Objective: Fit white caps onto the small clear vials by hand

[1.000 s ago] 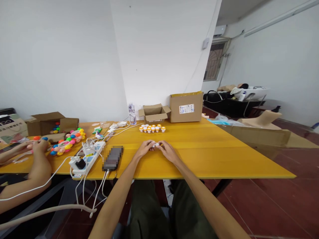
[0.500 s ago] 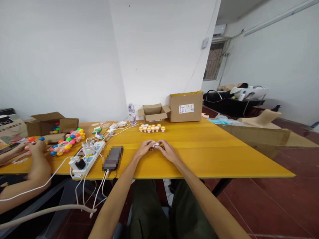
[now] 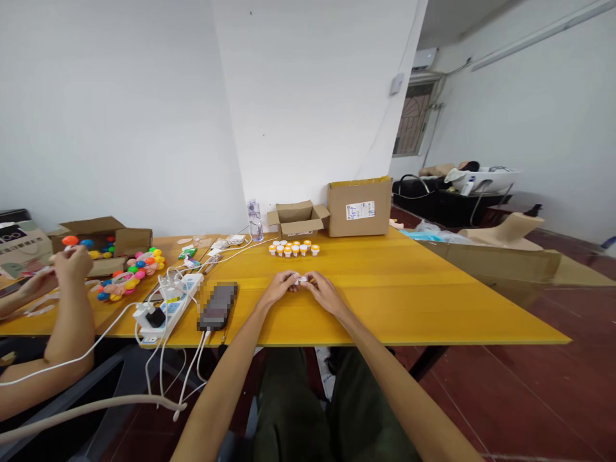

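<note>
Between my two hands, low over the yellow table (image 3: 414, 301), is a small white piece (image 3: 301, 280), too small and covered to name. The fingers of my left hand (image 3: 280, 287) are closed on its left side. From the right, my right hand (image 3: 323, 292) pinches the same piece with thumb and fingers. Just beyond them stands a cluster of several small white items with orange rims (image 3: 294, 249), set close together.
An open cardboard box (image 3: 301, 226) and a bigger box (image 3: 360, 208) stand behind. Left lie a phone (image 3: 217, 307), a power strip (image 3: 176, 308) with cables, and colourful balls (image 3: 129, 279). At far left a co-worker's hand (image 3: 73, 262) holds an orange-red ball (image 3: 70, 240).
My hands stay in nearly the same place, still on the white piece. At far left the co-worker's hand has risen with the orange-red ball.
</note>
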The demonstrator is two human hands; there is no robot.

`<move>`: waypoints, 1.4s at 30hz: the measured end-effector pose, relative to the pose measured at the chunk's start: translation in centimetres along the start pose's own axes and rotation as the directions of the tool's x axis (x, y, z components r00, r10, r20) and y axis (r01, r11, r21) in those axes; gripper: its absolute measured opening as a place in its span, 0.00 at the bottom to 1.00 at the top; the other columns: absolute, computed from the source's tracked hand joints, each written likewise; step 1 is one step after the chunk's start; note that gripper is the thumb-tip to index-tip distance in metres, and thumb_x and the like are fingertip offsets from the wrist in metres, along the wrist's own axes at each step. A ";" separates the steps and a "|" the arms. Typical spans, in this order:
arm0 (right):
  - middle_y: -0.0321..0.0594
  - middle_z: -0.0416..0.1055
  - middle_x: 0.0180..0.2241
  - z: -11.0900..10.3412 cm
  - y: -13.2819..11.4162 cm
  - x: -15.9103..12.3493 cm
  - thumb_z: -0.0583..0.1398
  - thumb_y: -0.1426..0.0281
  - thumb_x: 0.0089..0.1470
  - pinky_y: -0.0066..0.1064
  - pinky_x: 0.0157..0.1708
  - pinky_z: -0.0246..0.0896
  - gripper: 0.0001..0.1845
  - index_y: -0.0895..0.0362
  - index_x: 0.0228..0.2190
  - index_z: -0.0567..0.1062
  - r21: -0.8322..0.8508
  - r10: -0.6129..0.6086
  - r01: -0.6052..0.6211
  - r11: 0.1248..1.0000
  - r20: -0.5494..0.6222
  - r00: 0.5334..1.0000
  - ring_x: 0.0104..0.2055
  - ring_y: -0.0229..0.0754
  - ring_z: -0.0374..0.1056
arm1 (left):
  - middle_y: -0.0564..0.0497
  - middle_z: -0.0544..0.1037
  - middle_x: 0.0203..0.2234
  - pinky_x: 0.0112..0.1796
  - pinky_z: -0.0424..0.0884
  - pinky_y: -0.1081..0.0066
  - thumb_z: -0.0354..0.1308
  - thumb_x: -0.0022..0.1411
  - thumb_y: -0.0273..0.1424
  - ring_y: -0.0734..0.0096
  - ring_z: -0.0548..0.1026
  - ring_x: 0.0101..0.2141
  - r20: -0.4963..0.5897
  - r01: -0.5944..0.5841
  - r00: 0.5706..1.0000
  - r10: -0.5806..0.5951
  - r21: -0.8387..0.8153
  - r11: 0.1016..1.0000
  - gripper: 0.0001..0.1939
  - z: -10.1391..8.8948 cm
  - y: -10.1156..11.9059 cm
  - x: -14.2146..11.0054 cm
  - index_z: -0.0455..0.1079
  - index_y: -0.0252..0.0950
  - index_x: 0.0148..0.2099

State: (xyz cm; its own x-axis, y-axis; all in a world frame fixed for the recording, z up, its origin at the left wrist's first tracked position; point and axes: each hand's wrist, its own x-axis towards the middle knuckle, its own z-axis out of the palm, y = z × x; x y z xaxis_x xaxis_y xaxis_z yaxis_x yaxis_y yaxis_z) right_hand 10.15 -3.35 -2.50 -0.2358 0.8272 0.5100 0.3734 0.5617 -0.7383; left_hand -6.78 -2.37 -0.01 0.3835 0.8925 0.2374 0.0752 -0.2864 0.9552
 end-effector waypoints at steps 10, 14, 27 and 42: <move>0.37 0.72 0.32 0.0 -0.2 0.0 0.55 0.63 0.54 0.33 0.38 0.64 0.06 0.52 0.31 0.68 0.028 -0.019 0.019 0.999 0.003 1.000 0.34 0.42 0.69 | 0.56 0.69 0.18 0.27 0.63 0.74 0.60 0.49 0.51 0.76 0.66 0.21 0.004 -0.017 1.000 0.017 -0.027 0.999 0.23 0.2 0.5 -0.1 0.70 0.33 0.30; 0.38 0.73 0.33 -0.1 -0.1 0.0 0.56 0.63 0.54 0.33 0.38 0.63 0.06 0.52 0.32 0.68 0.020 -0.013 0.013 1.000 -0.005 1.000 0.34 0.42 0.69 | 0.56 0.69 0.19 0.27 0.63 0.74 0.60 0.50 0.51 0.76 0.66 0.21 0.002 -0.012 1.000 0.012 -0.024 1.000 0.23 0.2 0.5 -0.1 0.71 0.34 0.30; 0.38 0.72 0.33 0.0 0.1 0.0 0.57 0.63 0.53 0.33 0.38 0.63 0.07 0.52 0.33 0.69 0.010 -0.004 0.004 1.000 -0.018 1.000 0.35 0.43 0.69 | 0.54 0.71 0.20 0.30 0.65 0.73 0.59 0.53 0.49 0.74 0.69 0.24 0.004 -0.012 1.000 0.012 0.015 1.000 0.21 -0.1 -0.1 0.0 0.73 0.33 0.33; 0.38 0.73 0.34 0.0 0.4 0.1 0.55 0.63 0.52 0.34 0.38 0.63 0.08 0.52 0.33 0.69 0.068 0.003 -0.002 0.998 -0.013 1.000 0.35 0.42 0.69 | 0.53 0.75 0.26 0.31 0.66 0.73 0.67 0.46 0.43 0.73 0.71 0.27 -0.017 0.015 1.000 -0.016 -0.021 1.000 0.19 -0.2 -0.4 0.1 0.73 0.35 0.36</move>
State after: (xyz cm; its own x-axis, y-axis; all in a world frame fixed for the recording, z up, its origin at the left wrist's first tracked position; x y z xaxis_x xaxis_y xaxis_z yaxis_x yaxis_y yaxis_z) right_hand 10.26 -3.04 -2.74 -0.2231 0.8283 0.5139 0.3124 0.5601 -0.7672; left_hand -6.94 -2.13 -0.38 0.3668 0.9026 0.2253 0.0613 -0.2651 0.9623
